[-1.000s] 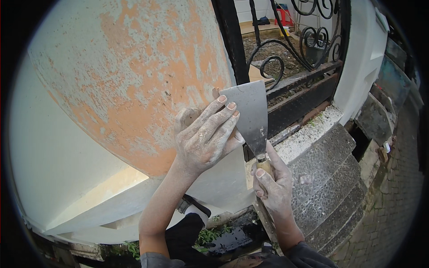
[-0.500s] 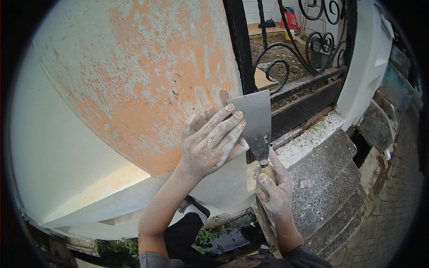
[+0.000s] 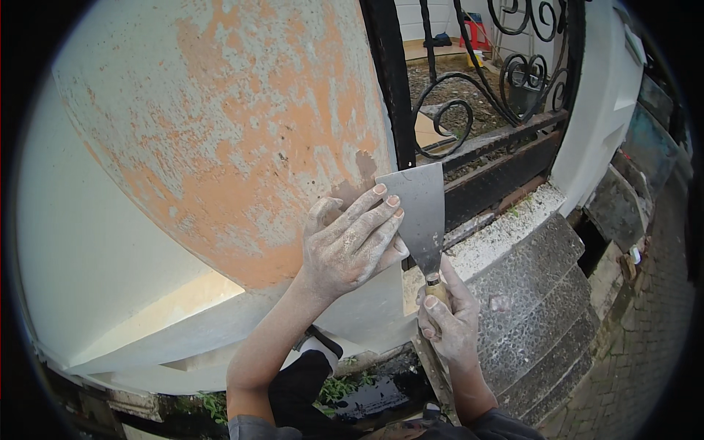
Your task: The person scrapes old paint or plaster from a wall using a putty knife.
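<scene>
My right hand [image 3: 453,323] is wrapped round the wooden handle [image 3: 437,290] of a wide putty knife. Its broad grey metal blade [image 3: 416,202] points up, in front of the wall's right edge. Pale dust coats both my hands. My left hand [image 3: 345,249] is beside the blade, back toward me, with several fingers stretched up and right to the blade's left edge and one finger bent. Its palm is hidden. Behind it stands a curved wall [image 3: 242,147] with patchy orange and pale grey-green paint. A brownish-grey patch [image 3: 364,167] shows just above my left fingertips.
A black wrought-iron gate [image 3: 400,95] adjoins the wall on the right. Beyond it are a red plastic stool [image 3: 477,33] and a dark bucket [image 3: 524,99]. A stepped stone ramp [image 3: 528,315] lies at right, paving [image 3: 645,352] farther out. Below runs a wet ditch [image 3: 385,396] with weeds.
Both hands and the putty knife have shifted slightly down the wall. More of the brownish-grey patch shows above my left fingers. My right hand still grips the handle.
</scene>
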Tool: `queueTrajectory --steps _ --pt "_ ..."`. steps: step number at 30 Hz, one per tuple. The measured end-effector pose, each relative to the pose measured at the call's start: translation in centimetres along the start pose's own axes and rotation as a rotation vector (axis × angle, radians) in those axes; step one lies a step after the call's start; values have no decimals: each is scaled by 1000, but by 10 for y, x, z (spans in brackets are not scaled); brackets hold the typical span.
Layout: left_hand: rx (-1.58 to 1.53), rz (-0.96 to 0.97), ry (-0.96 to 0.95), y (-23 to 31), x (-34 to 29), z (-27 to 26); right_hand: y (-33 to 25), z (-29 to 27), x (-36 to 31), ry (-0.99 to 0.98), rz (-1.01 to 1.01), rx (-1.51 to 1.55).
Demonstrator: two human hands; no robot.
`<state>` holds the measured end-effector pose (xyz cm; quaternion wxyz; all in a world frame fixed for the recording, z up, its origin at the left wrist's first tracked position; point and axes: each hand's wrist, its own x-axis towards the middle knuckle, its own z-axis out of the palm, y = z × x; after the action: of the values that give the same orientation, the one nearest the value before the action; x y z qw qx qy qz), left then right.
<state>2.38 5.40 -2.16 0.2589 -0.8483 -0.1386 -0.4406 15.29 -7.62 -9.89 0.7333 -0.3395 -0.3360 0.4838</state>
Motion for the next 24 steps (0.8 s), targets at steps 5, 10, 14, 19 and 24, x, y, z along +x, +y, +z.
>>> queueTrajectory --steps 5,10,14,19,24 --pt "67 21 21 -6 13 -6 -6 5 12 -59 -54 2" --pt "-1 34 -1 -3 4 -1 -2 2 -1 8 -12 58" --pt "25 0 7 -4 12 -3 -7 6 7 2 -58 -38" --pt "-8 29 -51 0 -3 1 3 -2 -1 10 9 47" --pt "-7 17 -19 -1 -2 1 -1 3 0 13 -18 -16"
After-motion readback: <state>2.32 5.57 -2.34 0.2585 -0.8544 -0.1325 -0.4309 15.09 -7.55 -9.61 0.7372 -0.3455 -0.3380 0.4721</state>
